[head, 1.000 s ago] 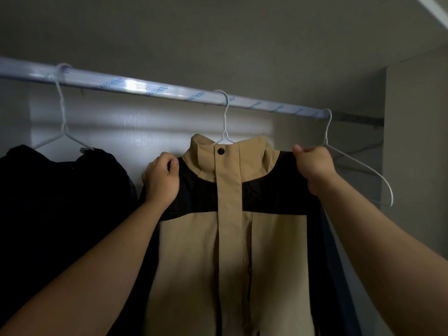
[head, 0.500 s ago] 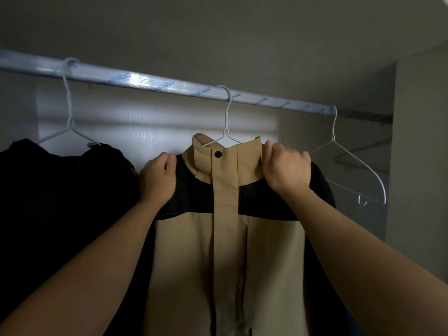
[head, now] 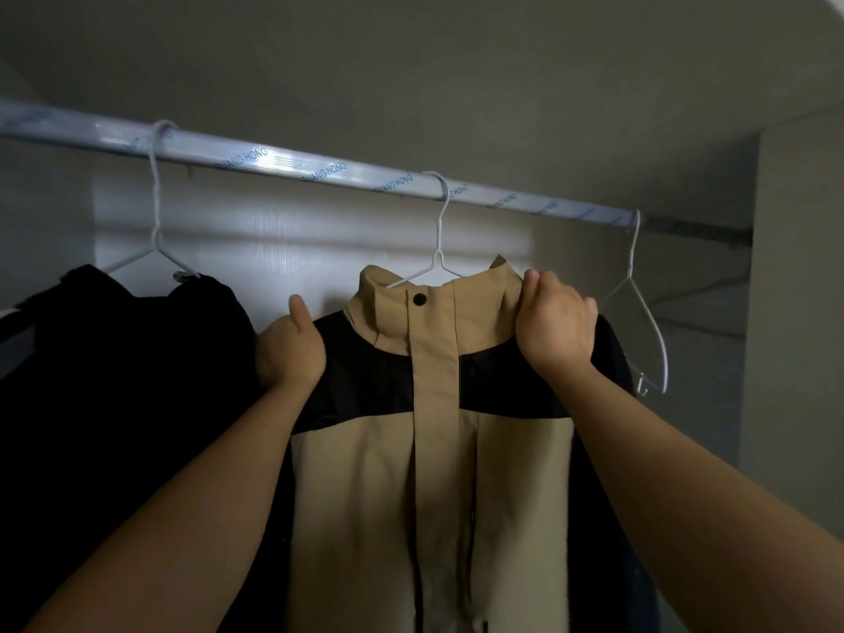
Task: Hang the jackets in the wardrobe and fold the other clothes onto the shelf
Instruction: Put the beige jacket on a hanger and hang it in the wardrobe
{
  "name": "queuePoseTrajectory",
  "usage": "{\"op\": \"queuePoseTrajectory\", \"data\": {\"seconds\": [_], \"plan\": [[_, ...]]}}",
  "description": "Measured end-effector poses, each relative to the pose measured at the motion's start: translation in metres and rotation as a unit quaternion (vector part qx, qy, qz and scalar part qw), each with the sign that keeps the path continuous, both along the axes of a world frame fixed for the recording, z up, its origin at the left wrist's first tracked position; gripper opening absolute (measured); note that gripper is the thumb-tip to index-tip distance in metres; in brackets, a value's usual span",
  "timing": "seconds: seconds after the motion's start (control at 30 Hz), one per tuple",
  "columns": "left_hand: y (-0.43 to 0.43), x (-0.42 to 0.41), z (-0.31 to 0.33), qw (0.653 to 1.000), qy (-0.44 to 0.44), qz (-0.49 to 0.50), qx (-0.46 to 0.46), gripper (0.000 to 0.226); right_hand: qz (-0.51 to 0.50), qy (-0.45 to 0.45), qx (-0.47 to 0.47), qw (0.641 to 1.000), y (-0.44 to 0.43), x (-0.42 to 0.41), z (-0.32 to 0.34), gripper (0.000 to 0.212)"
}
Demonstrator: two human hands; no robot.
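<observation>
Tan-and-black jacket (head: 434, 450), on white wire hanger (head: 438, 262) from wardrobe rail (head: 283, 159): fingers of left hand (head: 290, 354) curled round its shoulder, fingers of right hand (head: 555, 331) curled round its collar.

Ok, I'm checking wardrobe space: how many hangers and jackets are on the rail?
White wire hangers: 3
Jackets: 2, a black jacket and a tan-and-black jacket
Total: 5

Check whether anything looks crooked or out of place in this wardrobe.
Only the tan jacket: its collar sits uneven on the hanger, right side peaking higher where the right hand pinches it. The left hand grips its shoulder.
</observation>
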State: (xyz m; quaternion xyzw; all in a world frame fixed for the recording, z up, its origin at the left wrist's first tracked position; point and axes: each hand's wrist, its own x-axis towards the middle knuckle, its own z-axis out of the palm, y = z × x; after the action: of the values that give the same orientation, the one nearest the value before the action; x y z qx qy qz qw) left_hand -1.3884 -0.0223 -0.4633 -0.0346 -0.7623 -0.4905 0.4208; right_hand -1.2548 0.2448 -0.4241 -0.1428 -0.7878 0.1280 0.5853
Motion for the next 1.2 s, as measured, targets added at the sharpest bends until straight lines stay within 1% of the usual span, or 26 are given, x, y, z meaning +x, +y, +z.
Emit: {"op": "queuePoseTrajectory", "data": {"seconds": [0.03,0.1,0.13,0.2,0.23,0.27,0.3,0.33,0.37,0.4,0.43,0.47,0.53,0.6,0.67,0.7,0.73,0.8,0.83,0.9,0.97,1.03,1.1,1.2], "plan": [[0.000,0.000,0.007,0.999,-0.032,0.000,0.014,0.070,0.006,0.000,-0.020,1.000,-0.001,0.001,0.003,0.041],[0.004,0.002,0.023,0.997,-0.079,0.000,-0.001,0.067,0.032,-0.005,-0.082,0.996,-0.003,0.002,0.013,0.045],[0.008,0.005,0.032,0.997,-0.081,-0.005,-0.016,0.066,0.051,-0.017,-0.120,0.991,-0.007,0.003,0.020,0.053],[0.018,0.016,0.052,0.997,-0.060,-0.028,-0.051,0.065,0.058,-0.071,-0.184,0.979,-0.015,0.005,0.037,0.084],[0.024,0.022,0.064,0.995,-0.054,-0.051,-0.061,0.065,0.050,-0.102,-0.200,0.973,-0.018,0.006,0.046,0.096],[0.029,0.028,0.076,0.992,-0.063,-0.088,-0.061,0.064,0.055,-0.131,-0.207,0.968,-0.021,0.008,0.055,0.102],[0.033,0.035,0.089,0.985,-0.087,-0.144,-0.050,0.063,0.075,-0.162,-0.207,0.962,-0.025,0.009,0.062,0.099],[0.035,0.043,0.102,0.969,-0.124,-0.213,-0.029,0.063,0.104,-0.194,-0.205,0.954,-0.029,0.010,0.070,0.088],[0.036,0.051,0.114,0.948,-0.165,-0.271,-0.022,0.060,0.129,-0.228,-0.198,0.945,-0.032,0.010,0.077,0.070],[0.036,0.055,0.123,0.933,-0.200,-0.297,-0.038,0.050,0.138,-0.268,-0.177,0.937,-0.033,0.009,0.084,0.048],[0.035,0.059,0.131,0.926,-0.229,-0.287,-0.087,0.037,0.134,-0.310,-0.149,0.930,-0.035,0.009,0.092,0.028],[0.035,0.063,0.138,0.921,-0.253,-0.251,-0.158,0.023,0.129,-0.340,-0.129,0.923,-0.037,0.010,0.099,0.018],[0.033,0.072,0.147,0.901,-0.278,-0.181,-0.279,0.005,0.132,-0.362,-0.119,0.915,-0.040,0.016,0.113,0.024],[0.031,0.073,0.155,0.883,-0.277,-0.156,-0.346,0.011,0.118,-0.381,-0.121,0.909,-0.038,0.021,0.123,0.025],[0.026,0.078,0.158,0.876,-0.287,-0.144,-0.361,0.015,0.076,-0.428,-0.150,0.888,-0.038,0.027,0.129,0.018],[0.024,0.079,0.159,0.877,-0.296,-0.142,-0.351,0.018,0.077,-0.438,-0.171,0.879,-0.035,0.029,0.130,0.016],[0.022,0.079,0.159,0.882,-0.303,-0.143,-0.332,0.021,0.092,-0.430,-0.189,0.878,-0.031,0.030,0.130,0.015],[0.016,0.077,0.156,0.899,-0.311,-0.153,-0.269,0.029,0.117,-0.386,-0.226,0.886,-0.026,0.036,0.131,0.015],[0.012,0.072,0.155,0.911,-0.305,-0.166,-0.223,0.032,0.131,-0.356,-0.250,0.891,-0.024,0.039,0.130,0.013],[0.006,0.061,0.151,0.929,-0.292,-0.194,-0.118,0.029,0.188,-0.253,-0.288,0.904,-0.017,0.041,0.131,0.016],[0.002,0.056,0.145,0.936,-0.276,-0.216,-0.028,0.023,0.229,-0.181,-0.304,0.907,-0.010,0.038,0.127,0.019],[0.005,0.054,0.142,0.939,-0.255,-0.228,0.031,0.019,0.206,-0.141,-0.315,0.916,-0.006,0.030,0.124,0.014],[0.008,0.057,0.139,0.935,-0.240,-0.253,0.067,0.019,0.160,-0.117,-0.306,0.931,-0.007,0.025,0.122,0.016],[0.004,0.061,0.136,0.926,-0.226,-0.283,0.107,0.017,0.168,-0.099,-0.311,0.930,-0.008,0.024,0.117,0.008]]}}
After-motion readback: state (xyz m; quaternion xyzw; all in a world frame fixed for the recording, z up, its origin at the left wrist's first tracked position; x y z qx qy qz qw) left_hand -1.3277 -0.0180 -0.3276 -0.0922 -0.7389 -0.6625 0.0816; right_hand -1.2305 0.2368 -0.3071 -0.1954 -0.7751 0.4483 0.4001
